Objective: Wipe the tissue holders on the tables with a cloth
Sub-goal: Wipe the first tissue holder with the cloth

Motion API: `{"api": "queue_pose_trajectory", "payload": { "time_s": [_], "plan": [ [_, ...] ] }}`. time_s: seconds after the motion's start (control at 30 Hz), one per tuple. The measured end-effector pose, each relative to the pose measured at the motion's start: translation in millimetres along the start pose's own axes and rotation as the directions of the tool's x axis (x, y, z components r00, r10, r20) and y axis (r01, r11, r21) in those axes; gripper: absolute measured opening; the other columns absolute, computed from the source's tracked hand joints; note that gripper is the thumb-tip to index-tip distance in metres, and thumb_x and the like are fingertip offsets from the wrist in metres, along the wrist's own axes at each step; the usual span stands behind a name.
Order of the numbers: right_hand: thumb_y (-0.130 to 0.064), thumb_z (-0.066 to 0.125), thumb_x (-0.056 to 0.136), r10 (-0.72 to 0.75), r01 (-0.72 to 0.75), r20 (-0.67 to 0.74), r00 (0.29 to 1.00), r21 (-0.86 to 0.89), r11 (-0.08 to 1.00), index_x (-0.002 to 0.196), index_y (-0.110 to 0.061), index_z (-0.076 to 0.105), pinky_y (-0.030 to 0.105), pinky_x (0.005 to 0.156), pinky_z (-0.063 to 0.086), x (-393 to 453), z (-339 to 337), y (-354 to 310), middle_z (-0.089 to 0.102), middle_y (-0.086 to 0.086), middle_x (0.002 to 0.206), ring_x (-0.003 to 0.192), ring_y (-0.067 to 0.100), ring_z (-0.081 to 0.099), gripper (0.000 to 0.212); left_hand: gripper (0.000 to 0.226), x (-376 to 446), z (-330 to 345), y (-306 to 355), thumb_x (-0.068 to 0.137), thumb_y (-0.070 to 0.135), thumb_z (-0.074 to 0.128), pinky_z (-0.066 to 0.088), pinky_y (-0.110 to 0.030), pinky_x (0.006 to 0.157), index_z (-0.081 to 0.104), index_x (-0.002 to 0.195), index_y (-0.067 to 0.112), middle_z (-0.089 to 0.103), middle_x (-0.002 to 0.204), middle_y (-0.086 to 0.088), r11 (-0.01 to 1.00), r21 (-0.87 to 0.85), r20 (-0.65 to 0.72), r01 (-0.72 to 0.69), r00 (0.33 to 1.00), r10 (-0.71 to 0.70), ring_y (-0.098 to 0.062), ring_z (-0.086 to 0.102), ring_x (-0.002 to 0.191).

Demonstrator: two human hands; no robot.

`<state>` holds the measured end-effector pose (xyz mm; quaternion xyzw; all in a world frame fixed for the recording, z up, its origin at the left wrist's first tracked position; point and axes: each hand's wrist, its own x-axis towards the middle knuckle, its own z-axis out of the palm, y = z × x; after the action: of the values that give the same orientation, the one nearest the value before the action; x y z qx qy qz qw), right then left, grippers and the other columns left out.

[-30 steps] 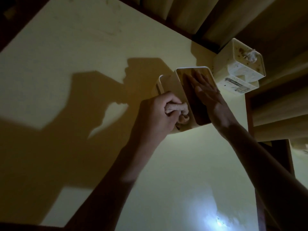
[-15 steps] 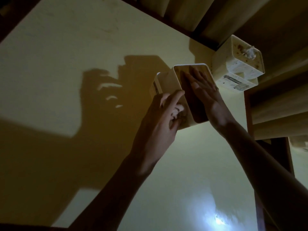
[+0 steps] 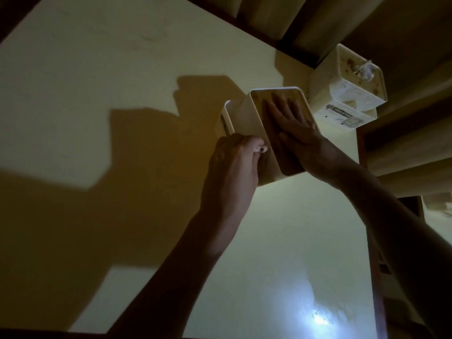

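Note:
A white boxy tissue holder point(image 3: 247, 118) stands tilted on the pale table point(image 3: 122, 69), a little right of centre. My right hand point(image 3: 291, 128) lies flat on its glossy top, fingers straight and spread. Against the holder's near left side, my left hand point(image 3: 232, 167) is curled round a small pale cloth point(image 3: 259, 148), of which only a tip shows above the knuckles. A second white tissue holder point(image 3: 342, 94), stained, with a tuft of tissue point(image 3: 364, 68) poking out, stands at the table's far right corner.
The table's dark wooden edge point(image 3: 362, 152) runs down the right side, close to both holders. Slatted wooden seating point(image 3: 403, 143) lies beyond it. Deep shadows of my arms cover the table's left half. A bright glare spot point(image 3: 318, 319) shines near the front.
My left hand, fingers spread half a second ago, has curled round the cloth again and slid lower along the holder's left side. My right hand stays flat on top.

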<state>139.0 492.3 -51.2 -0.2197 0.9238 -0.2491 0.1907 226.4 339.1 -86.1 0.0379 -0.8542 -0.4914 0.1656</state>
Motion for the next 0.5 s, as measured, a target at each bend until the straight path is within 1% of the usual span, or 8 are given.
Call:
{"api": "queue_pose_trajectory", "payload": {
  "time_s": [0.07, 0.13, 0.17, 0.23, 0.3, 0.37, 0.43, 0.5],
  "plan": [
    [-0.030, 0.026, 0.096, -0.008, 0.008, -0.003, 1.000, 0.010, 1.000, 0.141, -0.043, 0.010, 0.029, 0.111, -0.011, 2, 3, 1, -0.006, -0.013, 0.157, 0.145, 0.013, -0.016, 0.050, 0.016, -3, -3, -6, 0.086, 0.008, 0.066, 0.054, -0.025, 0.076, 0.072, 0.100, 0.012, 0.071, 0.098, -0.002, 0.997, -0.048, 0.092, -0.055, 0.994, 0.059, -0.017, 0.064, 0.090],
    [-0.031, 0.025, 0.094, -0.008, 0.009, -0.013, 1.000, 0.005, 1.000, 0.141, -0.042, 0.009, 0.028, 0.109, -0.012, 3, 4, 3, -0.007, -0.015, 0.155, 0.143, 0.011, -0.018, 0.051, 0.017, -8, -6, -11, 0.082, 0.003, 0.069, 0.051, -0.019, 0.074, 0.072, 0.097, 0.010, 0.071, 0.095, -0.003, 0.980, -0.121, 0.191, -0.160, 0.965, 0.181, -0.014, 0.065, 0.087],
    [-0.031, 0.024, 0.094, -0.013, 0.013, -0.019, 1.000, -0.004, 1.000, 0.141, -0.042, 0.007, 0.029, 0.109, -0.012, 3, 4, 3, -0.008, -0.017, 0.153, 0.142, 0.010, -0.018, 0.051, 0.018, -10, -7, -14, 0.079, 0.001, 0.071, 0.049, -0.017, 0.075, 0.072, 0.096, 0.008, 0.071, 0.094, -0.004, 0.964, -0.147, 0.215, -0.222, 0.944, 0.251, -0.014, 0.065, 0.086],
    [-0.032, 0.025, 0.095, -0.024, 0.024, -0.024, 0.999, -0.016, 1.000, 0.142, -0.042, 0.007, 0.030, 0.110, -0.012, 3, 5, 5, -0.007, -0.020, 0.151, 0.141, 0.009, -0.018, 0.051, 0.020, -10, -4, -19, 0.076, -0.003, 0.073, 0.049, -0.018, 0.076, 0.071, 0.094, 0.004, 0.070, 0.093, -0.007, 0.939, -0.168, 0.193, -0.302, 0.923, 0.331, -0.016, 0.065, 0.085],
    [-0.033, 0.025, 0.095, -0.026, 0.026, -0.031, 0.999, -0.026, 0.999, 0.142, -0.043, 0.008, 0.032, 0.112, -0.010, 3, 4, 6, -0.006, -0.020, 0.151, 0.142, 0.010, -0.017, 0.051, 0.017, -5, 0, -21, 0.078, -0.002, 0.071, 0.051, -0.022, 0.073, 0.071, 0.094, 0.006, 0.069, 0.092, -0.005, 0.949, -0.156, 0.120, -0.274, 0.948, 0.293, -0.017, 0.065, 0.084],
    [-0.032, 0.025, 0.095, -0.021, 0.020, -0.033, 0.999, -0.031, 0.999, 0.142, -0.043, 0.008, 0.033, 0.114, -0.009, 4, 3, 4, -0.005, -0.020, 0.152, 0.144, 0.013, -0.015, 0.051, 0.012, 3, 2, -16, 0.082, 0.003, 0.069, 0.052, -0.022, 0.071, 0.071, 0.092, 0.010, 0.070, 0.091, -0.002, 0.978, -0.133, -0.002, -0.162, 0.987, 0.163, -0.015, 0.065, 0.083],
    [-0.027, 0.026, 0.100, -0.008, 0.007, -0.029, 1.000, -0.043, 0.999, 0.141, -0.043, 0.009, 0.030, 0.112, -0.009, 4, 3, 2, -0.005, -0.018, 0.154, 0.145, 0.014, -0.015, 0.048, 0.009, 9, 5, -10, 0.085, 0.009, 0.068, 0.050, -0.020, 0.072, 0.072, 0.092, 0.012, 0.071, 0.093, -0.001, 0.993, -0.093, -0.097, -0.067, 0.994, 0.058, -0.015, 0.065, 0.084],
    [-0.021, 0.027, 0.103, -0.010, 0.008, -0.028, 1.000, -0.061, 0.998, 0.141, -0.044, 0.010, 0.029, 0.111, -0.009, 4, 3, 2, -0.005, -0.018, 0.154, 0.145, 0.013, -0.015, 0.048, 0.010, 8, 8, -7, 0.086, 0.011, 0.066, 0.049, -0.021, 0.074, 0.071, 0.095, 0.013, 0.071, 0.095, -0.001, 0.998, -0.048, -0.117, -0.036, 0.993, 0.031, -0.017, 0.064, 0.088]
  ]
}}
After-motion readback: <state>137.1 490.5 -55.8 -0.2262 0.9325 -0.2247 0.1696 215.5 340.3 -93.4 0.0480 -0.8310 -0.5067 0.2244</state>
